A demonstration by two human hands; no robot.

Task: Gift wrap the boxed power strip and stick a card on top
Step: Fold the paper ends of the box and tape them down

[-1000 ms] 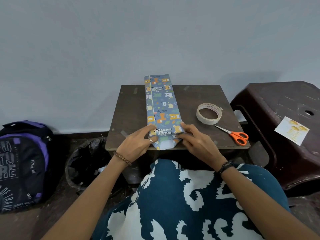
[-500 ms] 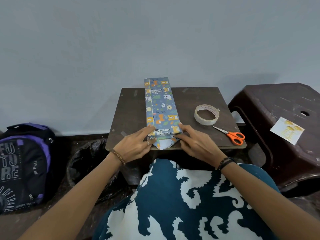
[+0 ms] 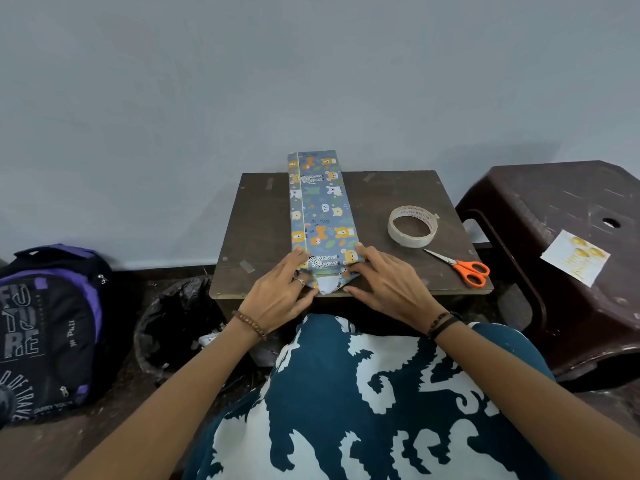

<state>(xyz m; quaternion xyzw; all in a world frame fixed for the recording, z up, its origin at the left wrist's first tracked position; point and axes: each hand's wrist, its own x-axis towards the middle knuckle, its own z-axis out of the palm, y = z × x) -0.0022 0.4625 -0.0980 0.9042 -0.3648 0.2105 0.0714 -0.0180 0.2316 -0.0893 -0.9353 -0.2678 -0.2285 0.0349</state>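
A long box wrapped in animal paper is laid on the small brown table, and its near end flaps are pressed flat by the straight fingers of the left hand and the right hand, while the card is left well apart on the dark stool.

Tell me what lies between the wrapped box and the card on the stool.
In the head view, between the wrapped box and the card lie the tape roll and orange scissors, both on the table.
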